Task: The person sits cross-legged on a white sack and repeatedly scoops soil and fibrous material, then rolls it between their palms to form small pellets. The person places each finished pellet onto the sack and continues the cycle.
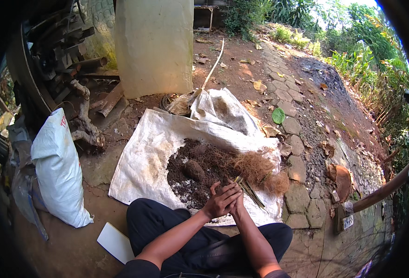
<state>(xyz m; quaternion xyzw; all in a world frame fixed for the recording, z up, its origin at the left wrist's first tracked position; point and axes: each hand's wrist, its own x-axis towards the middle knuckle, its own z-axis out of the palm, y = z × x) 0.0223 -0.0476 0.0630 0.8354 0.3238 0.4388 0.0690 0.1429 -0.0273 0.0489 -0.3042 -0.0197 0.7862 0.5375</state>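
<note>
My left hand (219,204) lies across my right hand (238,202), and the two are pressed together above the front of a white woven sack (141,153). What is between the palms is hidden. Thin green-brown plant stems (254,195) lie beside my right hand; their yellowish upper end shows at its fingertips. Beyond my hands, dark soil (178,184) is spread on the sack, with a brown oblong lump (193,170) on it. Reddish-brown coir-like fibre (254,166) is heaped to the right of the soil.
A filled white sack (58,170) stands at the left, near a gnarled piece of wood (86,121). A white flat board-like object (115,243) lies by my left knee. Stepping stones (296,175) run along the right. A pale upright panel (154,48) stands behind the sack.
</note>
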